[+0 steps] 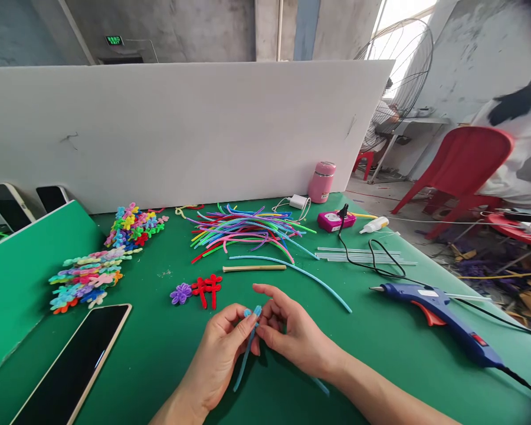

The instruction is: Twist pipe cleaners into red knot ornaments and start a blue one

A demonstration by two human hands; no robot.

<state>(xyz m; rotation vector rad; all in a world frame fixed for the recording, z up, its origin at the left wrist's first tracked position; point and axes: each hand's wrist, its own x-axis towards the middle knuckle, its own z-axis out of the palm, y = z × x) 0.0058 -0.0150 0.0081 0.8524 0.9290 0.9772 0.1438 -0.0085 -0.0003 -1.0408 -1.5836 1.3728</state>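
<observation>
Between my two hands is a light blue pipe cleaner (244, 365), bent into small loops at the fingertips, with one end hanging down toward me. My left hand (223, 348) pinches the looped part between thumb and index finger. Close against it, my right hand (296, 333) has its thumb and curled fingers at the same piece, index finger raised; another blue length shows below the right wrist. Just beyond lie a purple pipe-cleaner flower (181, 293) and red pipe-cleaner shapes (207, 290). A wooden stick (254, 268) and a loose blue pipe cleaner (318, 279) lie farther back.
A pile of coloured pipe cleaners (248, 230) lies mid-table; finished flowers (88, 277) are heaped left, near a phone (73, 366). On the right are a blue glue gun (438, 313), clear glue sticks (363, 256), a pink power socket (336, 221) and a pink bottle (322, 182). A white board (194, 130) stands behind.
</observation>
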